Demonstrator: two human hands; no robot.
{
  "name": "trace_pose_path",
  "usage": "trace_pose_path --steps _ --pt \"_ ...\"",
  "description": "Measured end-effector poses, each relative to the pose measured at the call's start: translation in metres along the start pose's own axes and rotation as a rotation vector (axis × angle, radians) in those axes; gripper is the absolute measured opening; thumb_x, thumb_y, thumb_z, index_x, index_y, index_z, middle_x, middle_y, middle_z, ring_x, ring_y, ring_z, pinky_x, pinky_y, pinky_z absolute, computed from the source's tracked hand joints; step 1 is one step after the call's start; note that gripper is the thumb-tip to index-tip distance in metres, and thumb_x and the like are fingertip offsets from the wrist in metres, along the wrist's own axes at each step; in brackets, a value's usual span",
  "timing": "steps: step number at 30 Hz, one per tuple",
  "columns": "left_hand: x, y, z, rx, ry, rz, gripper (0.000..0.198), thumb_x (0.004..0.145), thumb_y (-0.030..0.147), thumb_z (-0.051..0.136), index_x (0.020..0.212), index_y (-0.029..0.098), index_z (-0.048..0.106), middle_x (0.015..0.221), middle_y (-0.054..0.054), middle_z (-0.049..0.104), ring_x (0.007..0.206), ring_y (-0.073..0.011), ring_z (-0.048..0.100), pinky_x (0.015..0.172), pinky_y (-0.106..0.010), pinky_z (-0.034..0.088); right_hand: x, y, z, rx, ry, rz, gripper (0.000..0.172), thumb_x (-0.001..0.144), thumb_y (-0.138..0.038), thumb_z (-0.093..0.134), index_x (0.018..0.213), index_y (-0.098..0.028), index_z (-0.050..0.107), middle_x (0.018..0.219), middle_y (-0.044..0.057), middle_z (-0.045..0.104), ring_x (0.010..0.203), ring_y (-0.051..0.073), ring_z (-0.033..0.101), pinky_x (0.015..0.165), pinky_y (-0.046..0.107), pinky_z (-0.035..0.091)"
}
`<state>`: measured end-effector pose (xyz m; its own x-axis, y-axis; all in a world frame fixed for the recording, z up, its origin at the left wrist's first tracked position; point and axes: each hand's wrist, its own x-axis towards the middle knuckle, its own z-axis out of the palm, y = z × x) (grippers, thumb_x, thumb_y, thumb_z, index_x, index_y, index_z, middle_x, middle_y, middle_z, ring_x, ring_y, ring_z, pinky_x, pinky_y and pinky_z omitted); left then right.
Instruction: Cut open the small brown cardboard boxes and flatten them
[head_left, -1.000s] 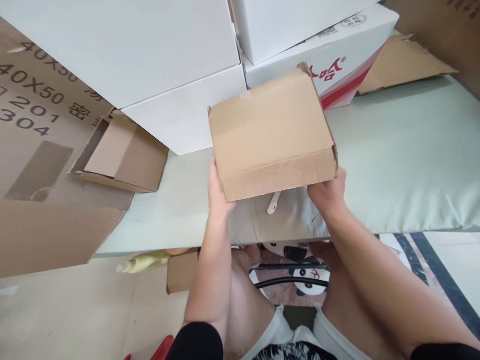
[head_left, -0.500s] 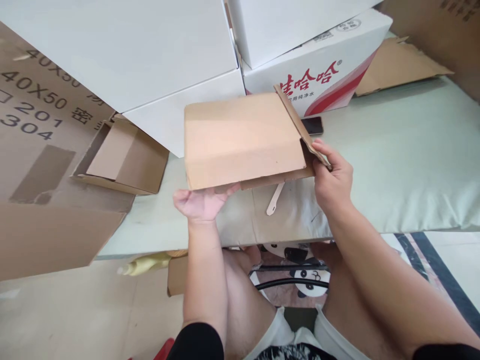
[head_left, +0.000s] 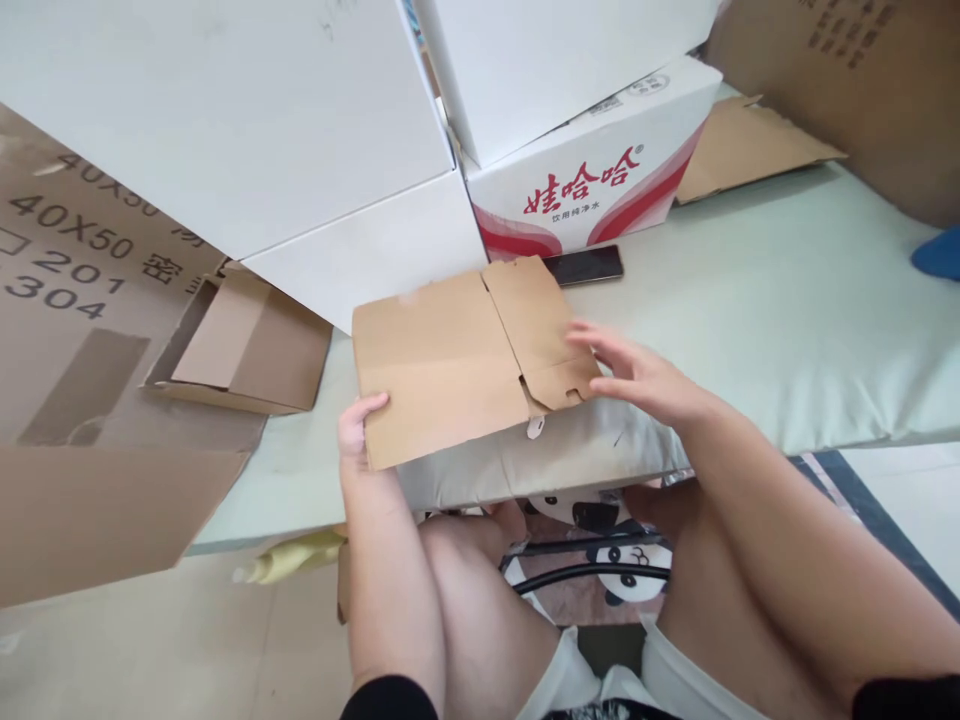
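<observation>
A small brown cardboard box (head_left: 442,365) lies nearly flat on the pale green table (head_left: 787,330) in front of me. My left hand (head_left: 358,435) grips its near left corner, thumb on top. My right hand (head_left: 637,375) rests with its fingers stretched out, fingertips touching the box's right end flaps. A small white spoon-like piece (head_left: 534,428) peeks out from under the box's front edge.
A black phone (head_left: 585,266) lies behind the box. Big white cartons (head_left: 247,130) and a red-and-white printed carton (head_left: 592,180) stand at the back. An open brown box (head_left: 244,340) and large brown cardboard sheets (head_left: 82,300) sit left. Something blue (head_left: 937,252) shows at the right edge.
The box came down from a raised, upright hold and now lies flattened on the table. My right hand let go of the flap and opened; my left hand shifted to the box's left corner.
</observation>
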<state>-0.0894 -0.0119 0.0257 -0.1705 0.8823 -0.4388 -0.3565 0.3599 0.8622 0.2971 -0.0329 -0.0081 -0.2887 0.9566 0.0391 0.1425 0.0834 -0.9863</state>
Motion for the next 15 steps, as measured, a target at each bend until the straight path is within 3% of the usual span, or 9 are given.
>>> trace_pose_path --steps 2,3,4,6,8,10,13,15 --pt "-0.002 -0.001 -0.001 -0.018 -0.058 -0.039 0.04 0.061 0.017 0.067 0.101 0.011 0.07 0.081 -0.01 0.079 0.066 -0.0266 0.075 0.065 -0.039 0.066 0.0 0.003 0.001 0.153 0.279 0.067 0.076 0.075 -0.049 0.081 0.144 -0.035 0.053 0.169 0.007 0.036 0.155 0.032 0.037 0.126 0.056 0.031" --pt "-0.004 -0.003 0.0 -0.042 -0.1 -0.04 0.043 0.062 0.017 0.066 0.105 0.012 0.07 0.082 -0.01 0.079 0.068 -0.0274 0.076 0.064 -0.039 0.065 0.0 0.004 0.001 0.248 0.343 0.115 0.08 0.073 -0.05 0.082 0.145 -0.034 0.051 0.166 0.009 0.041 0.15 0.032 0.045 0.123 0.056 0.036" --pt "-0.005 -0.005 0.001 -0.075 -0.142 -0.027 0.047 0.062 0.017 0.066 0.108 0.013 0.069 0.084 -0.009 0.079 0.07 -0.028 0.076 0.064 -0.039 0.065 -0.001 0.003 0.002 0.343 0.331 0.173 0.081 0.07 -0.052 0.083 0.143 -0.032 0.052 0.16 0.011 0.049 0.142 0.033 0.054 0.119 0.055 0.043" --pt "-0.01 -0.012 0.006 -0.146 -0.221 0.029 0.053 0.061 0.018 0.067 0.114 0.014 0.068 0.085 -0.008 0.08 0.073 -0.0286 0.077 0.065 -0.039 0.065 -0.004 -0.001 0.002 0.483 0.168 0.282 0.077 0.065 -0.055 0.086 0.132 -0.026 0.061 0.141 0.015 0.066 0.126 0.034 0.067 0.109 0.053 0.052" --pt "-0.013 -0.018 0.013 -0.215 -0.276 0.109 0.054 0.062 0.02 0.068 0.115 0.015 0.068 0.086 -0.007 0.08 0.076 -0.0282 0.077 0.068 -0.038 0.065 -0.01 -0.008 0.002 0.534 -0.001 0.339 0.068 0.061 -0.054 0.09 0.118 -0.022 0.069 0.125 0.014 0.075 0.115 0.033 0.072 0.104 0.052 0.056" --pt "-0.014 -0.022 0.024 -0.308 -0.293 0.214 0.049 0.067 0.025 0.069 0.115 0.016 0.069 0.088 -0.007 0.08 0.079 -0.0263 0.077 0.072 -0.035 0.063 -0.018 -0.013 0.003 0.527 -0.087 0.367 0.06 0.059 -0.051 0.093 0.106 -0.021 0.072 0.116 0.012 0.078 0.109 0.031 0.074 0.103 0.051 0.057" --pt "-0.007 -0.021 0.037 -0.472 -0.239 0.354 0.037 0.081 0.038 0.063 0.112 0.019 0.07 0.089 -0.005 0.079 0.086 -0.0227 0.076 0.079 -0.031 0.061 -0.029 -0.019 0.003 0.532 -0.03 0.363 0.056 0.056 -0.051 0.095 0.098 -0.021 0.073 0.111 0.011 0.079 0.107 0.031 0.075 0.105 0.053 0.055" --pt "0.0 -0.018 0.042 -0.49 -0.249 0.311 0.037 0.088 0.048 0.054 0.109 0.021 0.07 0.087 -0.006 0.078 0.082 -0.0215 0.074 0.076 -0.032 0.059 -0.036 -0.025 0.0 0.537 0.17 0.289 0.06 0.055 -0.053 0.095 0.102 -0.022 0.073 0.112 0.01 0.079 0.112 0.033 0.073 0.108 0.055 0.054"
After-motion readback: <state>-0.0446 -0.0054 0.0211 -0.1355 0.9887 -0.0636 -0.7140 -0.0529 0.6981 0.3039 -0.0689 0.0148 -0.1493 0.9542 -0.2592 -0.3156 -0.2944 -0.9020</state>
